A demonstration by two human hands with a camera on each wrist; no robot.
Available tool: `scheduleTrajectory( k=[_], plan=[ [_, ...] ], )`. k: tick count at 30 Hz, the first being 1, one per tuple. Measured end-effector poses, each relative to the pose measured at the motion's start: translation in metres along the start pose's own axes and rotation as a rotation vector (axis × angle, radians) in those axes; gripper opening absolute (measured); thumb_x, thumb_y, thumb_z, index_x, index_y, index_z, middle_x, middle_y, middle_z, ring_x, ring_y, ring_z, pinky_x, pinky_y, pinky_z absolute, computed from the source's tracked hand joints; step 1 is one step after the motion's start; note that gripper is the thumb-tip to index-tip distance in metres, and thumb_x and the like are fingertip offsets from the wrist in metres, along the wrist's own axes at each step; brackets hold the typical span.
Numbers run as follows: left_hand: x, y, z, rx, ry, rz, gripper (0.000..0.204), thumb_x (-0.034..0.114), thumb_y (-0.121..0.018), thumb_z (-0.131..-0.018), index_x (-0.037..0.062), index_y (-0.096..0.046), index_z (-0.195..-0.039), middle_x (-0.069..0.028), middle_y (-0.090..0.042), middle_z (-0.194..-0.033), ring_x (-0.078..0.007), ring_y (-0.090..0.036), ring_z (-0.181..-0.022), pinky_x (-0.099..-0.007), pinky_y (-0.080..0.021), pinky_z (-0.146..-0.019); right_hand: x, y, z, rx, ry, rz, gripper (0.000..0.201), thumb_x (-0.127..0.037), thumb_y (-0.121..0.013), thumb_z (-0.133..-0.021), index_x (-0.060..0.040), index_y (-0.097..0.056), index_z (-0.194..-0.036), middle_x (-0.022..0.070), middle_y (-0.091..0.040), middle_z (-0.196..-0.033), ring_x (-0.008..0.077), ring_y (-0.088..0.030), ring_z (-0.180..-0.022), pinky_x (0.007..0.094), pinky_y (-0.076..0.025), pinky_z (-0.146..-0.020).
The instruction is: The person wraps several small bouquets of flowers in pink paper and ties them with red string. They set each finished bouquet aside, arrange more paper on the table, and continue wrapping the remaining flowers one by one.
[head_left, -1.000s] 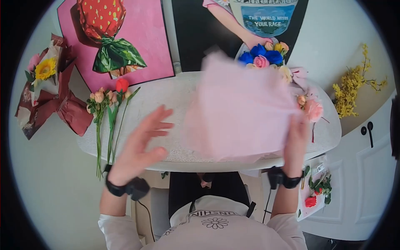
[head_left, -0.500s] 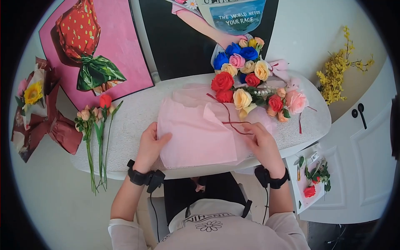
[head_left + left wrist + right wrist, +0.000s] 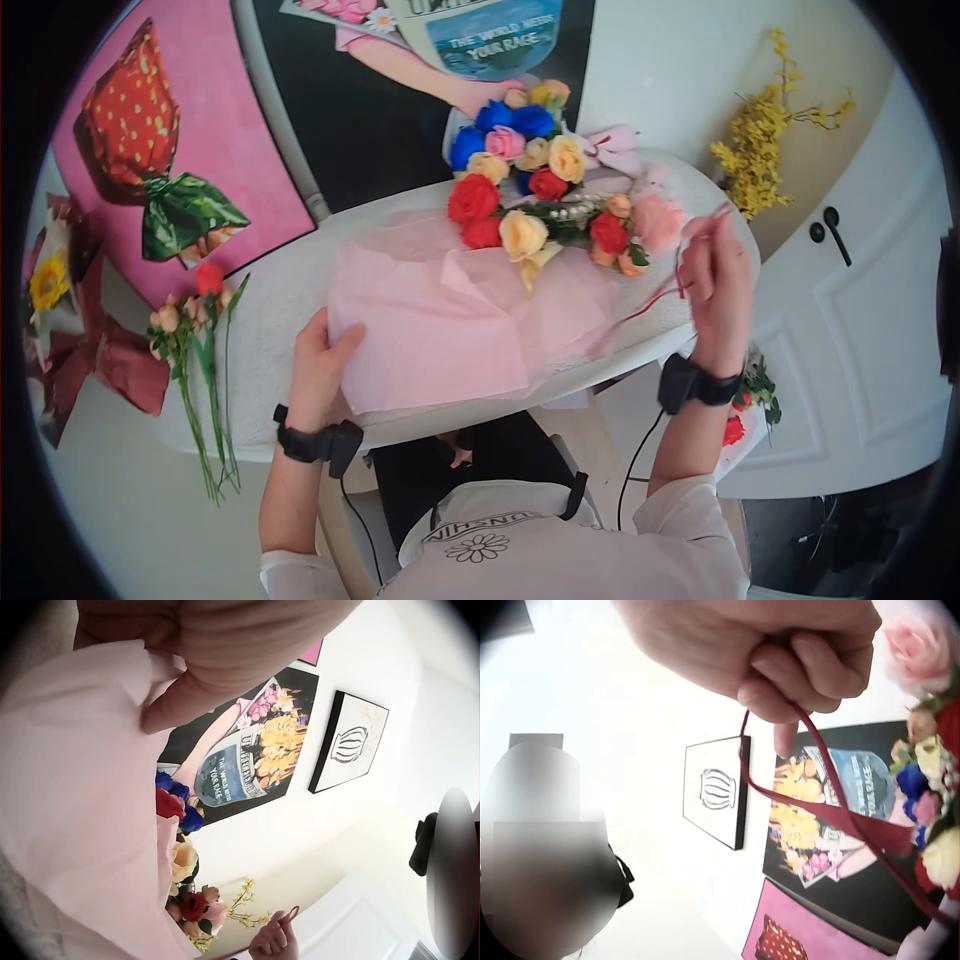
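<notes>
Pale pink wrapping paper point(image 3: 430, 330) is spread over the table's front, its outer layers sheer. At its left edge my left hand point(image 3: 318, 365) pinches it, thumb on top; the left wrist view shows the paper point(image 3: 82, 787) running in between thumb and fingers. Off to the right, my raised right hand point(image 3: 718, 285) grips a dark red ribbon point(image 3: 652, 300) in curled fingers. One length of ribbon trails down to the paper's right side. In the right wrist view the ribbon point(image 3: 832, 814) hangs in a loop below the fist.
Red, cream and blue roses point(image 3: 525, 235) lie along the paper's far edge. Loose stems with small blooms point(image 3: 190, 350) rest at the table's left, beside a maroon-wrapped bouquet point(image 3: 100, 345). Paintings point(image 3: 160, 150) lean behind; yellow sprigs point(image 3: 755, 160) stand back right.
The pink paper, blurred in the air at first, came down onto the table. My left hand took its left edge. My right hand let go of the paper and drew the ribbon up and rightward.
</notes>
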State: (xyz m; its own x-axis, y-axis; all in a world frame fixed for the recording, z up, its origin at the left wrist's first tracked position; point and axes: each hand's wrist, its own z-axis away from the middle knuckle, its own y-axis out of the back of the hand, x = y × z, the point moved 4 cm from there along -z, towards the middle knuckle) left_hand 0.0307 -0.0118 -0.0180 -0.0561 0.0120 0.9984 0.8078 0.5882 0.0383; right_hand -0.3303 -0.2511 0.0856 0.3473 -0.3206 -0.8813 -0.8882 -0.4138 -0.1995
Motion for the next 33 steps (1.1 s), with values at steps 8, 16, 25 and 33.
scheduleTrajectory(
  k=[8,16,25,33],
  plan=[
    [0.002,-0.001,-0.001,0.024,0.0,0.052,0.023,0.005,-0.064,-0.089,-0.0034,-0.058,-0.11,-0.0061,-0.066,-0.1,-0.0105,-0.061,-0.087,-0.0257,-0.05,-0.079,-0.043,0.153,-0.094,0.508,0.322,0.421,0.041,-0.035,-0.046,-0.103,0.0038,-0.061,-0.106,-0.0009,-0.046,-0.056,0.0087,-0.038,-0.047,0.026,-0.028,-0.047],
    [0.009,-0.008,0.001,0.032,-0.038,0.09,0.022,0.005,-0.063,-0.09,-0.0023,-0.058,-0.11,-0.006,-0.066,-0.101,-0.0108,-0.062,-0.088,-0.0257,-0.05,-0.081,0.084,0.19,-0.114,-0.011,-0.266,1.727,0.08,-0.009,-0.077,-0.071,0.0079,-0.036,-0.138,0.0358,-0.04,-0.136,0.0485,-0.037,-0.129,0.0473,-0.034,-0.108],
    [0.001,-0.006,-0.018,0.164,-0.181,-0.222,0.018,0.01,-0.063,-0.092,-0.0024,-0.064,-0.106,-0.0057,-0.068,-0.1,-0.0111,-0.064,-0.085,-0.0259,-0.051,-0.078,0.009,-0.094,0.049,-0.479,0.497,0.747,0.02,-0.007,-0.064,-0.084,-0.0041,-0.066,-0.104,0.0098,-0.065,-0.105,0.0286,-0.061,-0.099,0.0394,-0.046,-0.089],
    [0.0,-0.023,-0.018,-0.056,0.155,0.213,0.021,0.014,-0.067,-0.09,-0.0055,-0.07,-0.099,-0.0068,-0.071,-0.096,-0.0109,-0.064,-0.085,-0.0255,-0.05,-0.079,0.102,-0.107,0.064,-0.548,0.263,0.992,0.03,-0.015,-0.066,-0.085,-0.0108,-0.066,-0.115,0.0143,-0.045,-0.142,0.0391,-0.043,-0.125,0.0491,-0.035,-0.103]
  ],
)
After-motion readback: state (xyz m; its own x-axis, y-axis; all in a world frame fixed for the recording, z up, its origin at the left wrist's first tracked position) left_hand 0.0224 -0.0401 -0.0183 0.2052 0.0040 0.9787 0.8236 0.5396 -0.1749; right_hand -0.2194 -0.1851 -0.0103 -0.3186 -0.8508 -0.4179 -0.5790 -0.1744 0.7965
